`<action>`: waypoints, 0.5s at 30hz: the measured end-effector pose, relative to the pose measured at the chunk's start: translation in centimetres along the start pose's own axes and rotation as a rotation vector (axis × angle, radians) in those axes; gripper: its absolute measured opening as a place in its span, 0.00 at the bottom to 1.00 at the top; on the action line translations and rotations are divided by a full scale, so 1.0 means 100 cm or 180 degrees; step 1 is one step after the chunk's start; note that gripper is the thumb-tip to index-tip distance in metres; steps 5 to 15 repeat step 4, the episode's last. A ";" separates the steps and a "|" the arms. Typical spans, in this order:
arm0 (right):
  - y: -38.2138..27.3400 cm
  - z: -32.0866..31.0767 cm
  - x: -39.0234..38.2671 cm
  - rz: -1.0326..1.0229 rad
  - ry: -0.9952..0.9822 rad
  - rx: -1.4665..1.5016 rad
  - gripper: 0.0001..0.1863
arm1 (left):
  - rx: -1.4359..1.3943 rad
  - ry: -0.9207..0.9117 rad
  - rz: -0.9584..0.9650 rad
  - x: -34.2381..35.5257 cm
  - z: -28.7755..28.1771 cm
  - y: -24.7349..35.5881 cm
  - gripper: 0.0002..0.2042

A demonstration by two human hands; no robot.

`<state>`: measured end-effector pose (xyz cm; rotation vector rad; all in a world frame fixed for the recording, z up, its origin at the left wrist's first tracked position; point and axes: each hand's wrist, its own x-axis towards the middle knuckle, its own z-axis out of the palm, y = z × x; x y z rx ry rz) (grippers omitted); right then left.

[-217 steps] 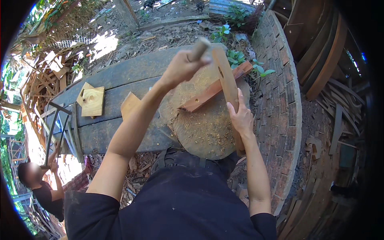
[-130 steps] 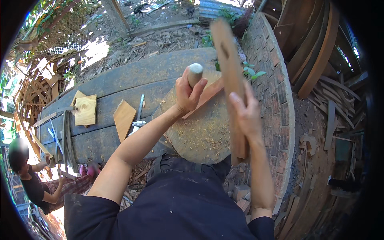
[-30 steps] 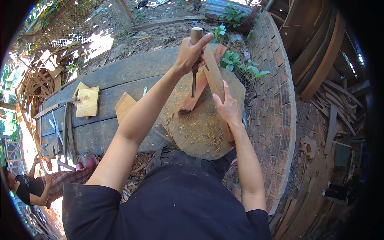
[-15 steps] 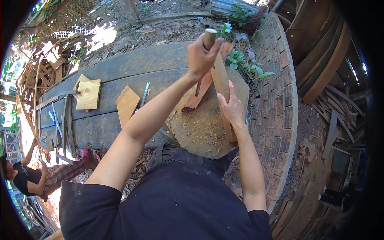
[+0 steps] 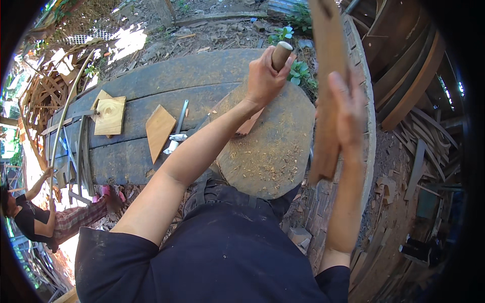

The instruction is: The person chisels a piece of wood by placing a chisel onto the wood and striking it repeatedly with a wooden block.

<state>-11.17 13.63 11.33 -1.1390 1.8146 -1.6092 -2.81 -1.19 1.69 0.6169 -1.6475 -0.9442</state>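
Note:
My left hand (image 5: 263, 83) is closed round the round wooden handle (image 5: 282, 55) of a tool over the stump. Its lower end is hidden by my hand and arm. Under that hand a reddish wood piece (image 5: 250, 122) lies on the stump, mostly covered. My right hand (image 5: 347, 116), smeared by motion, grips a long brown wooden board (image 5: 328, 65) along its right edge. The board is raised to the right of the round stump (image 5: 273, 151), whose top carries wood chips and shavings.
Left of the stump stands a plank bench (image 5: 121, 161) with a pointed wood piece (image 5: 160, 130), a square wood block (image 5: 110, 116) and a metal tool (image 5: 182, 116). A low brick wall (image 5: 316, 222) runs along the right. Another person (image 5: 38, 217) holds a long strip at far left.
My right hand has lifted the board off the stump and swung it right. My left hand has shifted slightly right with its tool. The other person's strip has tilted.

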 end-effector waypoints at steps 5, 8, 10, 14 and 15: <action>-0.036 -0.011 0.006 -0.1180 0.0014 -0.0845 0.34 | -0.0044 0.0090 0.0256 -0.001 0.000 0.000 0.13; -0.036 -0.011 0.006 -0.1180 0.0014 -0.0845 0.34 | -0.0044 0.0090 0.0256 -0.001 0.000 0.000 0.13; -0.036 -0.011 0.006 -0.1180 0.0014 -0.0845 0.34 | -0.0044 0.0090 0.0256 -0.001 0.000 0.000 0.13; -0.036 -0.011 0.006 -0.1180 0.0014 -0.0845 0.34 | -0.0044 0.0090 0.0256 -0.001 0.000 0.000 0.13; -0.036 -0.011 0.006 -0.1180 0.0014 -0.0845 0.34 | -0.0044 0.0090 0.0256 -0.001 0.000 0.000 0.13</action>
